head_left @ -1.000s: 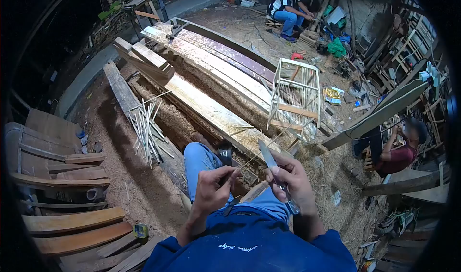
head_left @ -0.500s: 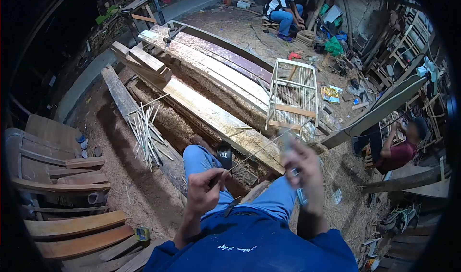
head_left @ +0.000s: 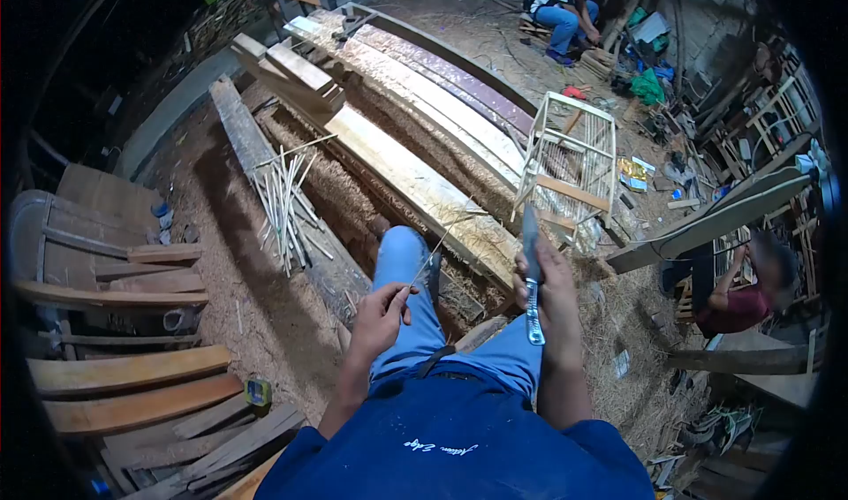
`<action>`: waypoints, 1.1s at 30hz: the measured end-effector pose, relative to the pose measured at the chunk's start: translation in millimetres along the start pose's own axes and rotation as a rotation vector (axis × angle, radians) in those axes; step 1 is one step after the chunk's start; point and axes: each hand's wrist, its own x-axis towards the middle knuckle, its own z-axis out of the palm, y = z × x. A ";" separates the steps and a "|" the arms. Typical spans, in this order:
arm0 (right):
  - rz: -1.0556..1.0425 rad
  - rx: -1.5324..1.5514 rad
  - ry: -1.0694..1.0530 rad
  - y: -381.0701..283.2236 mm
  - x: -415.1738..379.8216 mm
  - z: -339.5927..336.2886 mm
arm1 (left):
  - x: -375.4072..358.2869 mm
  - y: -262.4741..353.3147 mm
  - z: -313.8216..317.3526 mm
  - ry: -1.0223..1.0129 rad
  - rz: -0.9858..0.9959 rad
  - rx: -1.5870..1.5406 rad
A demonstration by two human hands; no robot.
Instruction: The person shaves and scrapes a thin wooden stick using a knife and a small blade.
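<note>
My left hand pinches the lower end of a thin stick, which slants up and right over my knee. In my right hand is a knife, its blade pointing up and its clear handle down, apart from the stick. Beyond my knees lies a long pale plank with fine shavings near its close end. Left of it, a bundle of thin sticks rests on a weathered board. A slatted wooden frame stands just beyond the knife.
Curved wooden pieces and a yellow tape measure lie at the lower left. A person sits at the top right, another at the right edge. A long board juts in from the right.
The view has shifted, so the surroundings appear further right and higher. My right hand has moved back from the stick and turned, and the knife now shows clearly upright.
</note>
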 end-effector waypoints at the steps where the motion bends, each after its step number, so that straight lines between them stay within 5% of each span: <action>1: 0.020 -0.042 -0.068 14.8 8.4 -5.2 | 3.5 -17.3 1.8 0.012 -0.038 0.001; 5: 0.201 -0.145 -0.043 75.7 22.7 -6.3 | 6.1 -93.0 14.8 -0.005 -0.132 -0.080; 10: 0.311 -0.324 -0.026 143.5 29.2 -29.9 | -3.1 -123.6 32.3 -0.060 -0.265 -0.367; 17: 0.340 -0.518 0.025 182.5 21.5 -50.5 | -6.8 -142.0 49.5 -0.041 -0.346 -0.336; 19: -0.434 -1.074 -0.075 217.1 33.4 -81.5 | -5.7 -145.6 52.2 -0.020 -0.332 -0.315; 20: -0.271 -1.092 -0.036 206.3 23.2 -68.8 | -5.3 -147.0 54.4 -0.018 -0.340 -0.317; 33: -0.115 -0.864 -0.005 203.3 12.7 -75.4 | 0.7 -131.8 72.6 0.137 -0.358 -0.186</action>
